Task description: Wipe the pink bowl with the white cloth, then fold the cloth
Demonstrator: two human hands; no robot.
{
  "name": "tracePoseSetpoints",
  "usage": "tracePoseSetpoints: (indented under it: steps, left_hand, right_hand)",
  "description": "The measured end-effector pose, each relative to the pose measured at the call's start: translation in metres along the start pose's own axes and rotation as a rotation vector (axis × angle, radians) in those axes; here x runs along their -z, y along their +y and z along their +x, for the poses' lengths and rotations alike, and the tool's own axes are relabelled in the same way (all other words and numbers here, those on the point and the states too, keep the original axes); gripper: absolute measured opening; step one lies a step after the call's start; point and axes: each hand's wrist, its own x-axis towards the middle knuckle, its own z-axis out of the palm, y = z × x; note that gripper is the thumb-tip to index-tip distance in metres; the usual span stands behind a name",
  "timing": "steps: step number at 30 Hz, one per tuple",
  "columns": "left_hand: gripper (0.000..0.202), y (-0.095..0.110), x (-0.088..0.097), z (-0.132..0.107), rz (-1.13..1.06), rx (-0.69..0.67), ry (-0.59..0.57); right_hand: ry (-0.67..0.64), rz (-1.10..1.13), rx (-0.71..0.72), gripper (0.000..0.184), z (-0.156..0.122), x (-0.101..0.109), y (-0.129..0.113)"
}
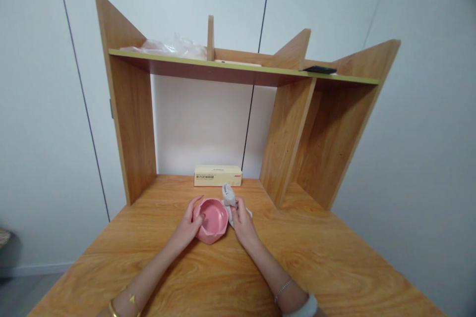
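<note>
A pink faceted bowl point(214, 218) is tilted toward me above the wooden desk, its hollow inside showing. My left hand point(192, 220) grips its left side, thumb inside the rim and fingers around the outer wall. Bunched in my right hand point(241, 218) is a light grey cloth point(228, 195), pinched between thumb and fingers. Part of the cloth hangs by the bowl's right side, and some of it shows behind my right hand. Whether the bowl's base rests on the desk is hard to see.
Behind the bowl, a cream-coloured box point(217, 176) with printed lettering lies at the back of the desk point(208, 282). A wooden shelf unit point(286, 143) rises around it. Clear plastic bags point(171, 47) and a dark flat object point(320, 69) sit on the upper shelf.
</note>
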Motion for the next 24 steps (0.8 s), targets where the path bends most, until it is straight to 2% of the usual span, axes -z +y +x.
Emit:
tracePoseSetpoints:
  steps: [4, 10, 13, 17, 19, 24]
  left_hand:
    - [0.051, 0.011, -0.001, -0.006, 0.205, -0.097, 0.098]
    - [0.058, 0.011, 0.002, -0.005, 0.349, -0.036, 0.211]
    - [0.062, 0.006, 0.002, -0.002, 0.369, -0.039, 0.203]
    - [0.07, 0.014, 0.0, -0.005, 0.425, -0.086, 0.131]
    - [0.07, 0.022, -0.002, -0.009, 0.447, -0.093, 0.09]
    - [0.064, 0.042, -0.008, -0.019, 0.491, -0.031, -0.048]
  right_hand:
    - [0.004, -0.035, 0.073, 0.026, 0.001, 0.004, -0.005]
    - [-0.163, -0.178, 0.176, 0.023, -0.004, 0.004, -0.02]
    - [-0.208, -0.216, 0.197, 0.015, -0.006, -0.001, -0.022]
    - [-0.066, -0.298, -0.006, 0.017, -0.006, -0.008, -0.016]
    - [-0.008, -0.401, -0.128, 0.03, -0.005, -0.01, -0.014]
    - [-0.059, -0.502, -0.322, 0.06, -0.002, -0.011, -0.019]
